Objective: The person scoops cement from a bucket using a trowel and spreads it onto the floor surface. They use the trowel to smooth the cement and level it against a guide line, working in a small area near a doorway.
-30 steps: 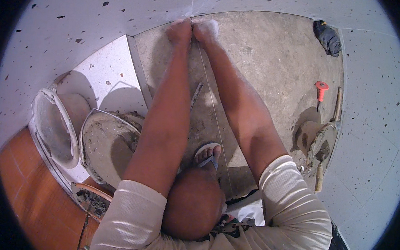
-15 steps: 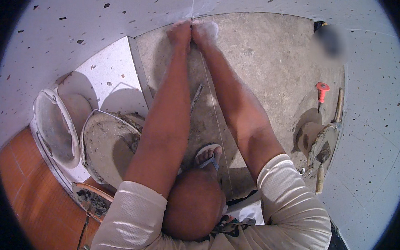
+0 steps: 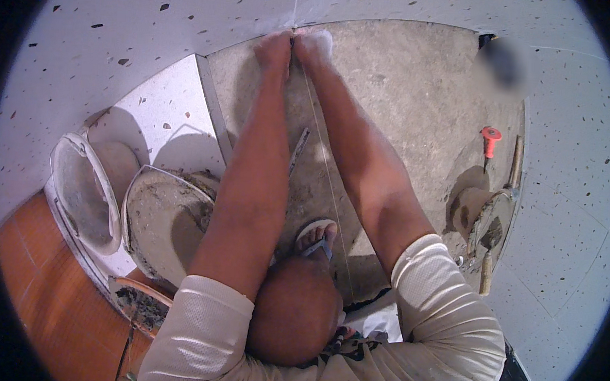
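Note:
My left hand (image 3: 276, 47) and my right hand (image 3: 314, 48) are side by side at the foot of the far wall, with fingers bent in close to a wall joint. White powder coats the back of the right one. A thin pale string (image 3: 332, 185) runs along the floor from between my hands back toward my body. A small dark spot shows where the fingertips meet, too small to name, and the fingertips themselves are mostly hidden. On the concrete floor (image 3: 405, 86), a narrow metal strip (image 3: 299, 149) lies beside my left forearm.
At left stand an off-white bucket (image 3: 87, 194) tipped on its side, a bucket of grey mortar (image 3: 157, 218) and an orange-rimmed container (image 3: 140, 304). A red-handled chisel (image 3: 490, 139), a wooden-handled trowel (image 3: 487, 270) and another wooden handle (image 3: 517, 159) lie near the right speckled wall (image 3: 570, 202).

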Motion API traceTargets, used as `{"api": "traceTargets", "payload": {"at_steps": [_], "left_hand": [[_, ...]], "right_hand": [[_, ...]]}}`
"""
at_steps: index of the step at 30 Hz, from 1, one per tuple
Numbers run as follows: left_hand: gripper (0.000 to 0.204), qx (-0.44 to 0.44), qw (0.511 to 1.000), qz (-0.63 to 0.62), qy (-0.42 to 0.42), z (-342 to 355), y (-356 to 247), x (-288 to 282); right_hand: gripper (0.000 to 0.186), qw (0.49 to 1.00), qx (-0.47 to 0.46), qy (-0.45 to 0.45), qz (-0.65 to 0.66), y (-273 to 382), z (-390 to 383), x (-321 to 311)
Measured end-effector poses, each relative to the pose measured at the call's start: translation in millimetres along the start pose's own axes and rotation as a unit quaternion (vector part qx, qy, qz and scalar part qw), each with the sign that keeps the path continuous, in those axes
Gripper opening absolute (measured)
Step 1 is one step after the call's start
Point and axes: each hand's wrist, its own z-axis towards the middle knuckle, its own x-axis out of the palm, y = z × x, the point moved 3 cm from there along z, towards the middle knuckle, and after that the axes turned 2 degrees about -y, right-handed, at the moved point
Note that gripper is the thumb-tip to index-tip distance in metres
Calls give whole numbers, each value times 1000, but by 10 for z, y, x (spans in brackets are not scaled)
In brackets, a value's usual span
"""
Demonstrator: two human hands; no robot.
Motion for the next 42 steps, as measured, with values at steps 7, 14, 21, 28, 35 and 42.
{"api": "traceTargets", "payload": {"at_steps": [7,14,21,28,35,42], "left_hand": [[35,14,998,63,13,33,133,19],[39,-153,967,-204,19,21,99,47],[34,-174,956,-236,7,-35,141,4],[17,-160,925,-344,-5,170,473,398],[30,-284,821,-492,56,-63,152,118],[23,-269,827,-492,40,-91,44,1]], "right_hand": [[37,993,58,46,89,180,-87,-184],[44,970,142,85,178,12,-35,41],[46,957,147,101,227,-7,-20,254],[44,940,140,155,270,-95,14,364],[57,926,185,216,248,22,-234,-40],[56,910,223,214,276,87,-166,-235]]}}
